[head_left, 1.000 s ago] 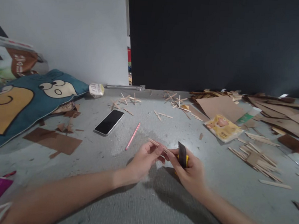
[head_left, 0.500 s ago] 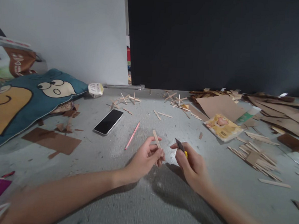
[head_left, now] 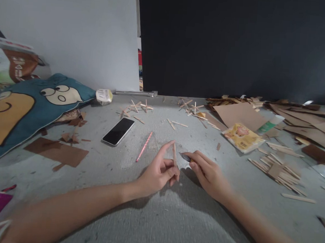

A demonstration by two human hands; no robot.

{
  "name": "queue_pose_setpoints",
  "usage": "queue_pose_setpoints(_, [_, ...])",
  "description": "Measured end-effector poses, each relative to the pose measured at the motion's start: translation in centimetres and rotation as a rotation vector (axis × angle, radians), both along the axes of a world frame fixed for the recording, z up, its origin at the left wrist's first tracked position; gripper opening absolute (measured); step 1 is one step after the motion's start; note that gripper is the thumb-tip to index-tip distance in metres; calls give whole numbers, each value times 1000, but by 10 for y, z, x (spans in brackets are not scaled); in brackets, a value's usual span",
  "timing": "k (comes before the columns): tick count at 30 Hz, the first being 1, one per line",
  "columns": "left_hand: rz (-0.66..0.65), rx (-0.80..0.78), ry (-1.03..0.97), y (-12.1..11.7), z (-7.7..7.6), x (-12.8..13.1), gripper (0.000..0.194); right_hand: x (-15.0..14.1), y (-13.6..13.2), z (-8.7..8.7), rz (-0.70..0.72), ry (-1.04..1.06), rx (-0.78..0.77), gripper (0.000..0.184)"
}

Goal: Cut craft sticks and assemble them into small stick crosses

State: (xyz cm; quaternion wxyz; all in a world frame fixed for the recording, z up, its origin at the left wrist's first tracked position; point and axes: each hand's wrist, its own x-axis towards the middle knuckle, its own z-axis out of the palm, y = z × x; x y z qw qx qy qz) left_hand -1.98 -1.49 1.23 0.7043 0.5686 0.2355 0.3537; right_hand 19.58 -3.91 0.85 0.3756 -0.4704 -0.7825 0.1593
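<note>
Between its thumb and fingers, my left hand (head_left: 159, 169) grips a wooden craft stick (head_left: 174, 154), nearly upright, with the index fingertip at its top end. My right hand (head_left: 207, 172) is closed around a utility knife (head_left: 186, 157). The dark blade points left toward the stick, with a small gap between them. Most of the knife's handle is hidden inside the right hand. A pink pencil (head_left: 144, 146) lies on the grey table left of the stick.
A phone (head_left: 118, 131) and a blue cushion (head_left: 61, 100) are at the left, with brown cardboard (head_left: 56, 152) before them. Loose sticks (head_left: 171, 124) lie farther back. At right are a yellow packet (head_left: 243, 138), a glue stick (head_left: 271, 124) and a stick bundle (head_left: 276, 171).
My left hand has turned the craft stick more upright, and its index finger now reaches the top. My right hand has moved slightly left, swinging the blade down toward the stick.
</note>
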Motion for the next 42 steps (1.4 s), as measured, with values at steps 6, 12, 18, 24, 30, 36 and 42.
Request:
queue_pose_setpoints(6, [-216, -51, -42, 5, -8, -2, 68, -5, -4, -9, -85, 99, -12, 36])
queue_pose_setpoints(12, [-256, -223, -104, 6, -10, -1, 50, -7, 0, -1, -120, 75, -46, 27])
queue_pose_setpoints(18, [-111, -320, -168, 5, -1, 7, 48, -13, -1, 5, -385, 92, -130, 47])
queue_pose_setpoints(24, [132, -70, 50, 0, -6, 19, 50, -33, -12, 15, -362, 126, -233, 47])
queue_pose_setpoints(30, [252, 164, 72, -3, -5, 17, 45, -36, -19, 24, -243, 151, -284, 36])
queue_pose_setpoints(36, [186, 126, 213, 18, -11, 6, 39, -33, -26, 21, -198, 122, -252, 24])
queue_pose_setpoints(42, [195, 306, 514, 29, -9, -2, 31, -20, -20, 12, -235, 44, -292, 25])
